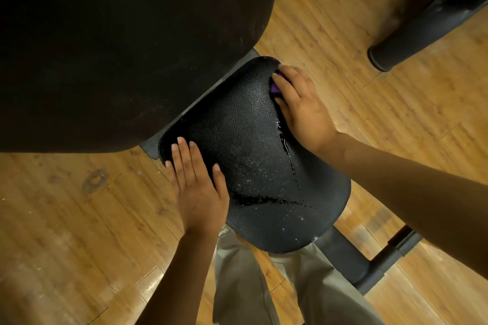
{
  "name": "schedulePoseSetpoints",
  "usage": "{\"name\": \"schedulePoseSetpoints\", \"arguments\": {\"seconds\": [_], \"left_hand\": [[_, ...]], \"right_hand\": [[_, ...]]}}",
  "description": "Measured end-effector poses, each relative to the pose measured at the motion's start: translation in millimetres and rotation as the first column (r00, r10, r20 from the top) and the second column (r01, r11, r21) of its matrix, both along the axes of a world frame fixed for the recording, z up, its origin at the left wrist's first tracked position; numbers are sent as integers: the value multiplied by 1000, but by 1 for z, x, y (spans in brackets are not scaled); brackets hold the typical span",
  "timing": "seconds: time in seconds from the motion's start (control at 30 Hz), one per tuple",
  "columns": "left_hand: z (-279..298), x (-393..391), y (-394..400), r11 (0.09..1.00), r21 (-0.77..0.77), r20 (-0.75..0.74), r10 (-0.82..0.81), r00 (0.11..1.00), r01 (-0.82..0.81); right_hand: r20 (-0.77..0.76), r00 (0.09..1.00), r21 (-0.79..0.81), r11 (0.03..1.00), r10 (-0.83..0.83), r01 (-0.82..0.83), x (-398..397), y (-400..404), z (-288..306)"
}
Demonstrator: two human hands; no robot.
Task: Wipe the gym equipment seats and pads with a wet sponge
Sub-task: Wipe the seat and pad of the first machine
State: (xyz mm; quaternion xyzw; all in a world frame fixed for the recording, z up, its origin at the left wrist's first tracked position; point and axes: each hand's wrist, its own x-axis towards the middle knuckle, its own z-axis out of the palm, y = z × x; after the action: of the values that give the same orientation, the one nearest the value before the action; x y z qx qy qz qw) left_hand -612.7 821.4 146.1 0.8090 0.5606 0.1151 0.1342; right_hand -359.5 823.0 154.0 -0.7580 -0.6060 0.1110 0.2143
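The right hand [301, 103] is curled over a purple sponge [276, 87], of which only a small edge shows beyond the fingertips, and presses it onto the far right edge of the black seat [253, 145]. Covering the sponge with the whole hand probably lets the person bear down evenly while following the rounded rim. The left hand [196, 187] lies flat, fingers straight and close together, holding nothing; it rests on the seat's opposite edge, most likely to brace the pad against the sideways push of the wiping stroke. Between the two hands the textured surface glistens, with beads and a thin trail of water [286, 148] running from just below the right hand toward the person, and a darker wet streak lying near the left hand's thumb. Judging from this, much of the seat is already wet and the far corner is the part in hand. Beyond the left hand's fingertips looms a large dark backrest pad [126, 42], which looks dry and dusty, apparently not yet wiped. The wooden floor [66, 206] lies beneath.
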Motion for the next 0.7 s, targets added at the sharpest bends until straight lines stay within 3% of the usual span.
{"name": "schedulePoseSetpoints", "arguments": {"seconds": [0.23,0.53,0.7], "left_hand": [[0,2,-1,1000,-16,-8,16,1000,-16],[2,3,-2,1000,-22,-34,15,999,-16],[0,4,-2,1000,-10,-43,16,999,-16]], "right_hand": [[-39,999,-29,999,-31,30,-2,69,-3],[-29,998,-41,998,51,-52,1,-66,1],[-23,999,-50,998,40,-41,0,-61,-3]]}}
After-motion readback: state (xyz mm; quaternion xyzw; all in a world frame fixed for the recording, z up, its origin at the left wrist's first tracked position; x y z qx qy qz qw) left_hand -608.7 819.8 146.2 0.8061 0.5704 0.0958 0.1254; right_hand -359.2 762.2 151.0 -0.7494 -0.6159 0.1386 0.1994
